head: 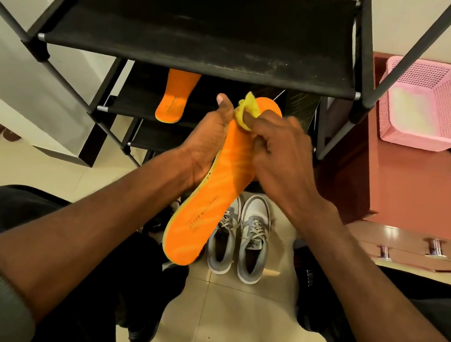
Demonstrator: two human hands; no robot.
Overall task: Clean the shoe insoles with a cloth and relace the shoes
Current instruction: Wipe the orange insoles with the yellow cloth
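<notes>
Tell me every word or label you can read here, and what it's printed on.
"SPORT": white letters on the black fabric at the person's right leg.
Dark print on the held orange insole: too blurred to read.
Print on the shelf insole: too small.
Tongue label on the grey shoes: unreadable.

Insole (215,193) in hand looked like orange foam w/ a matt, slightly fuzzy cloth top, faint lighter streaks, yellowish foam edge. 2nd insole (175,98) on the lower shelf had the same matt orange finish. Cloth (245,112) was soft yellow fabric, crumpled. Shoe rack (206,25) had matt black fabric shelves, dusty-looking & scuffed, on dark metal tubes w/ plastic joints. Basket (432,106) was pink perforated plastic, semi-gloss. Cabinet (400,180) was reddish wood, smooth, w/ shiny metal handles. Sneakers (240,238) were grey suede-like & white smooth panels. Floor (236,335) was glossy cream tile.
</notes>
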